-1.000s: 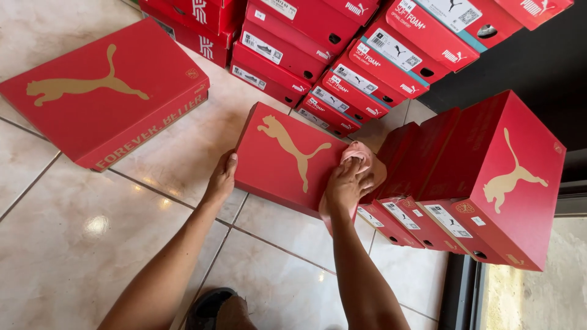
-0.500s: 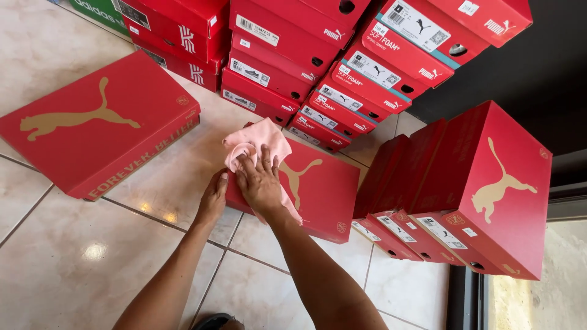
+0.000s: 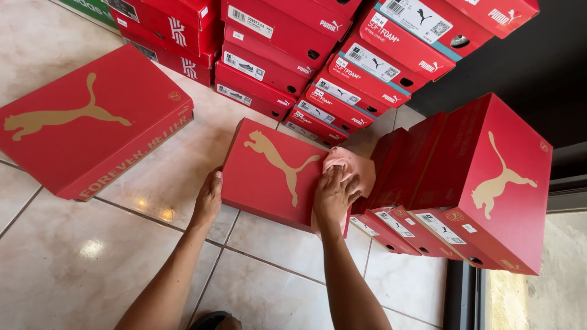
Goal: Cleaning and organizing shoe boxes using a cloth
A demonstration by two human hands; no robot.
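A flat red shoebox (image 3: 269, 171) with a gold animal print on its lid lies on the tiled floor in front of me. My left hand (image 3: 208, 199) rests against its near left edge, fingers together, steadying it. My right hand (image 3: 335, 194) presses a crumpled pink cloth (image 3: 353, 168) onto the box's right end, fingers spread over the cloth.
A larger red box (image 3: 92, 122) lies at the left. Stacks of red shoeboxes (image 3: 318, 55) with white labels stand behind. A leaning pile of red boxes (image 3: 483, 183) sits at the right, close to my right hand. Pale floor tiles (image 3: 79, 263) lie near me.
My right hand and the pink cloth have slid from the box's far left corner across the lid to its right end. My left hand has come into view at the box's left edge.
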